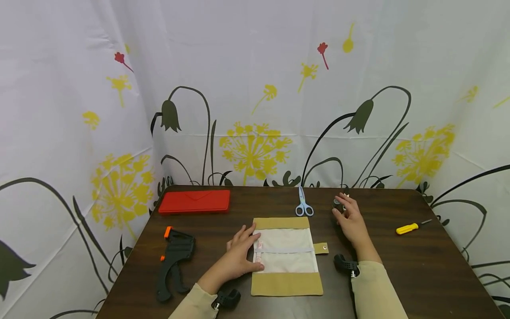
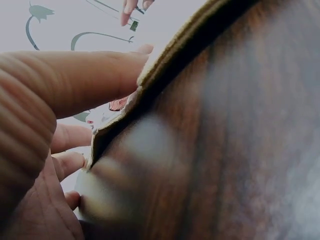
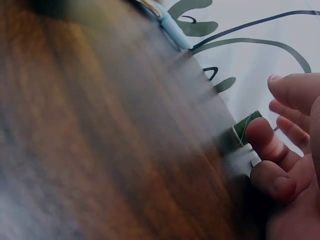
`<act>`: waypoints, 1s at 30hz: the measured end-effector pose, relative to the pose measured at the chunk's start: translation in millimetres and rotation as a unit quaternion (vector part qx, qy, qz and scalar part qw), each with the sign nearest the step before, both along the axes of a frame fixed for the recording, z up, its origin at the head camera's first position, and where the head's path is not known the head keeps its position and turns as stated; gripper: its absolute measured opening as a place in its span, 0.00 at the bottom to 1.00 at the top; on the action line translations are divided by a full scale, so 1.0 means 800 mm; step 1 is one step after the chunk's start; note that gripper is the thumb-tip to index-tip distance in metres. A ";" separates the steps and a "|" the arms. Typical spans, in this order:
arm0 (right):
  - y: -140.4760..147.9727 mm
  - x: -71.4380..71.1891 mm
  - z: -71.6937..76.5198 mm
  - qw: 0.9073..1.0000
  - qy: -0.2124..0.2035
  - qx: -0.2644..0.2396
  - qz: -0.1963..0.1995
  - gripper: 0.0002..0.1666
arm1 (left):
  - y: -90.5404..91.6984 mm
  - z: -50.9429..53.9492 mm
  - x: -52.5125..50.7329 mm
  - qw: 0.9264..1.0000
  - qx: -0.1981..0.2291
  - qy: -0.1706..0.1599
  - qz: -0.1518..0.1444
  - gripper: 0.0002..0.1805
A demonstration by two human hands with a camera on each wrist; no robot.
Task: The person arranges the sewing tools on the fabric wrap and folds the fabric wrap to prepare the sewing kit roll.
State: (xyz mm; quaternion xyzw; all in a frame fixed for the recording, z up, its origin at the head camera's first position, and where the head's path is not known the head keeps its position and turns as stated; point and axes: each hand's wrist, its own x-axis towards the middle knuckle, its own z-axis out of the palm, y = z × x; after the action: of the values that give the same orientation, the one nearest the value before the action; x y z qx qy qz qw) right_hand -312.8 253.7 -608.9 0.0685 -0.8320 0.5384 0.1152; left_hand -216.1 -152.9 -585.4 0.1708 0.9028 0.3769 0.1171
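A tan fabric roll with a white lining (image 1: 284, 261) lies opened out, a pale strip across its middle and a snap tab (image 1: 321, 248) at its right. My left hand (image 1: 237, 254) touches its left edge, fingers spread and thumb on the lining. The left wrist view shows the thumb (image 2: 95, 80) over the cloth's edge. Near the back right, my right hand (image 1: 352, 223) hovers with loosely bent fingers at a small dark object (image 1: 338, 205), partly hidden. The right wrist view shows a small green and silver thing (image 3: 245, 127) by the fingertips; contact is unclear.
Light-blue scissors (image 1: 303, 204) lie behind the roll. A red case (image 1: 195, 201) sits at the back left, with a black and orange clamp (image 1: 177, 261) in front of it. Far right lies a yellow screwdriver (image 1: 408, 228). A printed curtain (image 1: 255, 66) hangs behind the table.
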 end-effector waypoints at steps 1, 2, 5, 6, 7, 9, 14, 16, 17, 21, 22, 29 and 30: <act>0.000 -0.001 0.000 1.000 -0.002 0.001 0.000 0.30 | 0.000 0.000 0.000 1.000 0.001 0.000 0.000 0.52; 0.000 -0.001 0.001 1.000 -0.004 0.005 -0.001 0.30 | 0.000 0.001 -0.001 1.000 0.002 0.000 0.001 0.52; -0.001 -0.001 0.002 1.000 -0.017 0.013 -0.007 0.28 | -0.001 0.001 -0.001 1.000 0.004 0.001 0.001 0.52; -0.001 -0.001 0.003 1.000 -0.019 0.018 -0.010 0.28 | -0.001 0.001 -0.001 1.000 0.004 0.001 0.000 0.52; -0.001 0.000 0.003 0.999 -0.021 0.027 -0.014 0.27 | -0.001 0.001 -0.001 1.000 0.004 0.000 0.000 0.52; -0.001 0.001 0.003 0.998 -0.023 0.046 -0.019 0.26 | -0.001 0.001 0.000 1.000 0.006 -0.002 0.000 0.52; -0.003 0.002 0.001 0.995 -0.020 0.089 -0.029 0.26 | 0.000 0.001 0.001 1.000 0.009 -0.006 0.000 0.52; -0.003 0.003 0.001 0.995 -0.020 0.090 -0.033 0.26 | 0.000 0.001 0.001 1.000 0.009 -0.006 0.000 0.52; -0.004 0.003 0.002 0.995 -0.021 0.091 -0.036 0.25 | 0.000 0.001 0.001 1.000 0.009 -0.006 0.000 0.52; -0.004 0.005 0.003 0.995 -0.020 0.092 -0.044 0.23 | 0.001 0.001 0.001 1.000 0.009 -0.003 0.000 0.52; -0.004 0.006 0.003 0.994 -0.022 0.095 -0.045 0.22 | 0.001 0.001 0.001 1.000 0.010 -0.002 0.000 0.52; -0.006 0.008 0.005 0.995 -0.037 0.082 -0.046 0.21 | 0.000 0.000 0.001 1.000 0.009 0.003 -0.002 0.52; -0.006 0.007 0.005 0.996 -0.040 0.072 -0.046 0.20 | 0.000 0.000 0.001 1.000 0.010 0.004 -0.001 0.52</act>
State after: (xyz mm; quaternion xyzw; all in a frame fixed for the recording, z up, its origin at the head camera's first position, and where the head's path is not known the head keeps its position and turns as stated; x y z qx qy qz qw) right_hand -307.0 248.6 -604.9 0.0165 -0.8748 0.4736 0.1008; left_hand -215.5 -153.3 -585.0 0.1748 0.8991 0.3853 0.1122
